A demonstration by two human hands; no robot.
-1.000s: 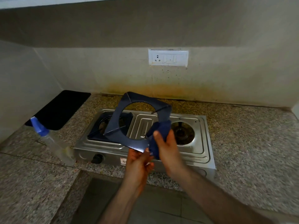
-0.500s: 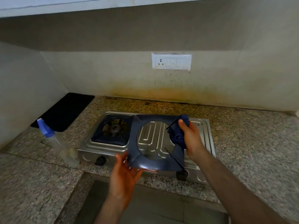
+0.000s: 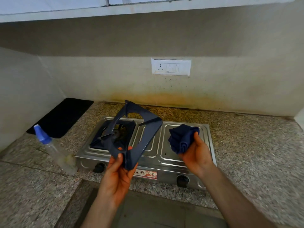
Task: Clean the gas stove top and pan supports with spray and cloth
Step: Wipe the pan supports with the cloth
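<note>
Pan support lifted, cloth off to the side.
We see a clear plastic spray bottle with blue cap (image 3: 54,150) on the counter left of the steel two-burner gas stove (image 3: 184,160); our left hand (image 3: 117,175) pinches the dark blue square metal pan support (image 3: 139,137) tilted above the stove; our right hand (image 3: 195,155) grips a bunched dark blue cloth (image 3: 181,139), apart from it.

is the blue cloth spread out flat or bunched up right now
Bunched up. The blue cloth sits wadded in rolled folds in the right hand, held above the stove and not touching the pan support.
</note>
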